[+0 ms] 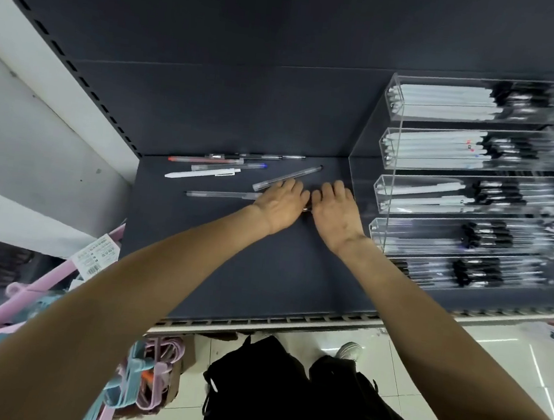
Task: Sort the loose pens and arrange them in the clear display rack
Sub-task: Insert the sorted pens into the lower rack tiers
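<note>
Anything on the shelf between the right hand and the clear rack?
No. In the head view, only a bare strip of dark shelf separates the right hand from the rack; the loose pens lie left of both hands.

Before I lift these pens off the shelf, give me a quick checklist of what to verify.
1. Both hands on the pens: left hand and right hand are side by side on the dark shelf: ok.
2. Grip secure: fingers hide the pens: cannot tell.
3. Clear acrylic display rack within reach: ok.
4. Free slot: the compartments look filled: cannot tell.
5. All loose pens gathered: white pen and others lie apart: not ok.
</note>
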